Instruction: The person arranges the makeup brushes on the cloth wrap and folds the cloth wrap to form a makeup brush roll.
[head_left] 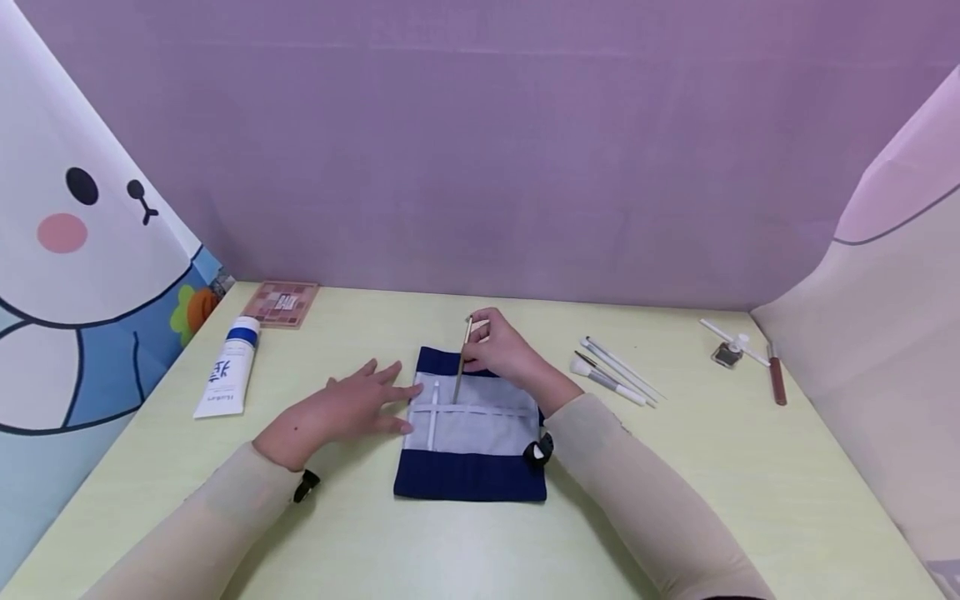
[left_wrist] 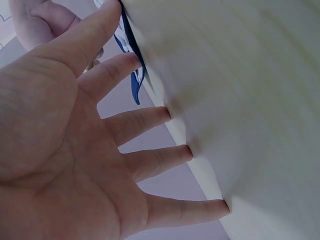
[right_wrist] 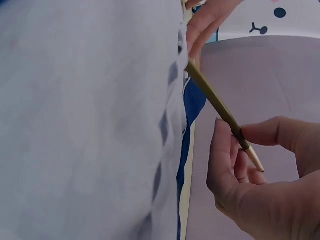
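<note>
Beige sleeves (head_left: 217,508) extend over a pale surface (head_left: 337,542) before a purple curtain (head_left: 487,167). I observe the right grip (head_left: 510,348) pinching a gold stick (right_wrist: 218,104), its lower end at the white strip (head_left: 487,411) of a cloth pouch (head_left: 472,477); the left grip (head_left: 356,406), fingers spread, touches the pouch's left edge. Stick: slim, straight, tilted. Pouch: grey, navy-ended, flat.

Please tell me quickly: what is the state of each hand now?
Left hand: open, at the cloth case's edge.
Right hand: closed, holding a gold-coloured stick.
</note>
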